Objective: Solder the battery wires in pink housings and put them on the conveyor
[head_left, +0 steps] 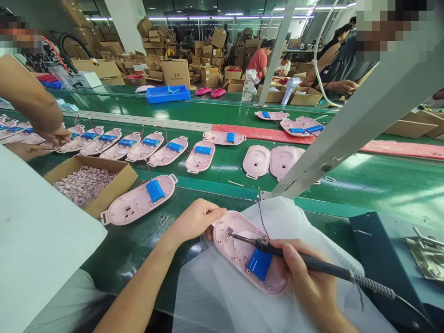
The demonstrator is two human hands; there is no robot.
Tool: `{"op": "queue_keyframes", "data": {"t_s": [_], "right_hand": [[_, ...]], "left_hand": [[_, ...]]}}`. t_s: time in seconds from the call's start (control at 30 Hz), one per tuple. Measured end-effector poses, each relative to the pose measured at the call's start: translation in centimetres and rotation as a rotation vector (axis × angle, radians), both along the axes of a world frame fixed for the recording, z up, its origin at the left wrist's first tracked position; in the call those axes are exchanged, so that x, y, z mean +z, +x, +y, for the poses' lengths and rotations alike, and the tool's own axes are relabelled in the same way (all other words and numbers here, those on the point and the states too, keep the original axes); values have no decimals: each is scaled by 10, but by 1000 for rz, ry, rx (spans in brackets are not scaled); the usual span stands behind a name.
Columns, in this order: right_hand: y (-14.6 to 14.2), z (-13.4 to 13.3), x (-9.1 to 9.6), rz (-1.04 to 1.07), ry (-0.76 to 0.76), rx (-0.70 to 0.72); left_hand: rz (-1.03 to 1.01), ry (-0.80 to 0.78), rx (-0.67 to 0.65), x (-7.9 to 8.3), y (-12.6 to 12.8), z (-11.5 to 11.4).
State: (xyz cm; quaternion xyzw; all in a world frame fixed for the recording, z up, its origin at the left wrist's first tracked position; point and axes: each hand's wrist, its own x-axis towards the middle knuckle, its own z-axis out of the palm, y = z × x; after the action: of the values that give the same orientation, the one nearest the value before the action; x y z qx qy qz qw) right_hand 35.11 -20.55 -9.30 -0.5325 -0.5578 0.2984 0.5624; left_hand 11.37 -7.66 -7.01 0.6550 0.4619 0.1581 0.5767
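Note:
My right hand point(308, 270) is wrapped round the black handle of a soldering iron point(322, 265). Its tip reaches the small holes near the upper left end of a pink plastic shell point(229, 252). At that end, my left hand point(198, 219) pinches the rim between thumb and fingers; some fingertips are hidden. Inside the shell sits a blue battery pack point(260, 264), with a thin dark wire point(262, 216) rising above it. Beneath lies a translucent white plastic sheet point(204, 296). Another pink shell point(121, 208) with a blue pack lies to the left.
A cardboard box point(121, 178) of small pink parts stands left. Beyond, several pink shells point(169, 155) line the green conveyor point(222, 185). A slanted metal post point(329, 143) crosses the right side, above a dark box point(374, 249). A co-worker's hand point(57, 136) works at far left.

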Motion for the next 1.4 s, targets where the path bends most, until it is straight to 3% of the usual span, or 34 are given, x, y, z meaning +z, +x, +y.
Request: {"op": "queue_keyframes", "data": {"t_s": [0.77,1.17,1.4], "right_hand": [[2,1,-2,-45,51,-7],[2,-3,-1,-64,-65,-17],[2,-3,-4,-38,-2,-16]], "left_hand": [[31,-4,-10,3,-2,0],[25,-11,-20,2,-2,0],[22,0,-25,5,-2,0]]}}
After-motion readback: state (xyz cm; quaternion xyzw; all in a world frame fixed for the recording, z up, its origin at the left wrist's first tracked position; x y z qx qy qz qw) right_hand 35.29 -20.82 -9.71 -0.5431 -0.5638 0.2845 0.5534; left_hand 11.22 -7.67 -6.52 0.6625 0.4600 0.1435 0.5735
